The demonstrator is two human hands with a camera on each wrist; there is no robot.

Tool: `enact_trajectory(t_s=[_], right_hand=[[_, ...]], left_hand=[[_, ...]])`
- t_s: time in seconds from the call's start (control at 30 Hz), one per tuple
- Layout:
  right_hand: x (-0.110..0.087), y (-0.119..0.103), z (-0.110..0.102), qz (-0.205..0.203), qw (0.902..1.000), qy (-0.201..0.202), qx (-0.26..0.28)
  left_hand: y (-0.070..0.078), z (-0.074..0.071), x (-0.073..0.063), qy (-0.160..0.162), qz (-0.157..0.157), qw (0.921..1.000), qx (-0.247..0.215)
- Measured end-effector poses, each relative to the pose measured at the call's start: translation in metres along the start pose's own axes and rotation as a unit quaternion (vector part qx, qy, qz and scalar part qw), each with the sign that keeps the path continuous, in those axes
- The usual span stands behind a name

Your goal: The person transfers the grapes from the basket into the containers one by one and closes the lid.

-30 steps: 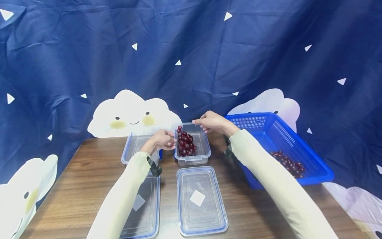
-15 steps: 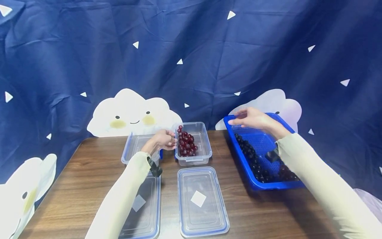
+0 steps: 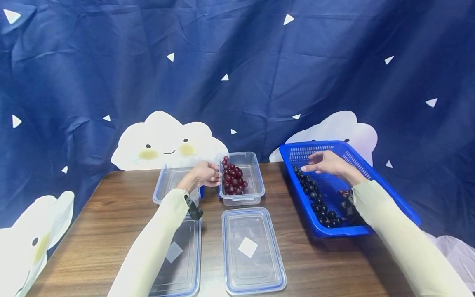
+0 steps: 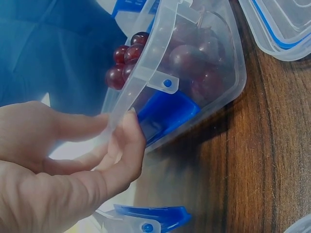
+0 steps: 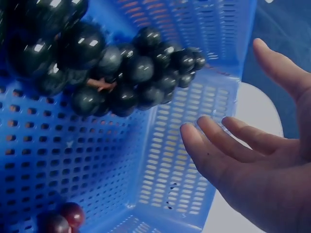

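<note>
My left hand point(image 3: 203, 174) pinches the left rim of a clear plastic food container point(image 3: 243, 199); in the left wrist view the thumb and fingers point(image 4: 129, 141) meet on that rim, near a blue clip point(image 4: 170, 116). A bunch of dark red grapes point(image 3: 233, 181) lies along the container's left side. Over the blue basket point(image 3: 341, 232) hovers my right hand point(image 3: 330, 165), fingers spread with nothing between them. Beneath it, black grapes point(image 5: 138, 70) line the basket's left side. A few red grapes point(image 5: 73, 214) show elsewhere in the basket, mostly hidden by the arm.
A second clear container point(image 3: 174, 177) stands left of the first, partly behind my left hand. Two clear lids with blue seals lie in front: one lid point(image 3: 254, 268) at the centre, another lid point(image 3: 182, 264) partly under my left forearm. A blue curtain point(image 3: 237, 62) hangs behind the table.
My right hand has left the container's right rim, moved right to the basket and lowered into it over the black grapes. My left hand stays on the container.
</note>
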State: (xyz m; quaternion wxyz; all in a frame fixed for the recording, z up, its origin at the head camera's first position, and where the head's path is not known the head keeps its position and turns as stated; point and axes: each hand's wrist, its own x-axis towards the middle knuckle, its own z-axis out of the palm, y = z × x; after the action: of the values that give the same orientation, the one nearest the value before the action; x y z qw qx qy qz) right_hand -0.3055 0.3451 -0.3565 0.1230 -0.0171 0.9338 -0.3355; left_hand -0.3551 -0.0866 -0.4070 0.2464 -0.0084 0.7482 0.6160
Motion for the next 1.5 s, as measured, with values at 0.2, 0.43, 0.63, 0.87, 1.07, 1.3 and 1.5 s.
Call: enact_trajectory(t_s=[0.2, 0.43, 0.63, 0.87, 1.07, 1.3, 1.5], right_hand=[[0.009, 0.008, 0.004, 0.009, 0.9999, -0.011, 0.007], [0.019, 0.007, 0.010, -0.017, 0.9994, -0.029, -0.012], [0.027, 0.006, 0.013, -0.024, 0.9985, -0.049, -0.005], [0.032, 0.010, 0.019, -0.023, 0.9979, -0.058, -0.019], [0.035, 0.011, 0.024, -0.024, 0.9972, -0.050, -0.050], [0.041, 0.012, 0.029, -0.041, 0.9941, -0.028, -0.097], [0.047, 0.014, 0.036, -0.039, 0.9873, -0.023, -0.153]], left_hand=[[0.000, 0.002, 0.002, -0.001, -0.003, 1.0000, 0.001], [0.003, 0.002, 0.002, 0.002, -0.014, 0.9998, 0.010], [0.007, 0.002, 0.000, 0.005, -0.025, 0.9996, 0.015], [0.007, 0.000, 0.000, 0.004, -0.040, 0.9991, -0.014], [0.008, -0.001, -0.001, 0.005, -0.044, 0.9988, -0.021], [0.007, 0.000, -0.003, 0.008, -0.037, 0.9988, -0.033], [0.007, 0.001, -0.003, 0.010, -0.035, 0.9987, -0.035]])
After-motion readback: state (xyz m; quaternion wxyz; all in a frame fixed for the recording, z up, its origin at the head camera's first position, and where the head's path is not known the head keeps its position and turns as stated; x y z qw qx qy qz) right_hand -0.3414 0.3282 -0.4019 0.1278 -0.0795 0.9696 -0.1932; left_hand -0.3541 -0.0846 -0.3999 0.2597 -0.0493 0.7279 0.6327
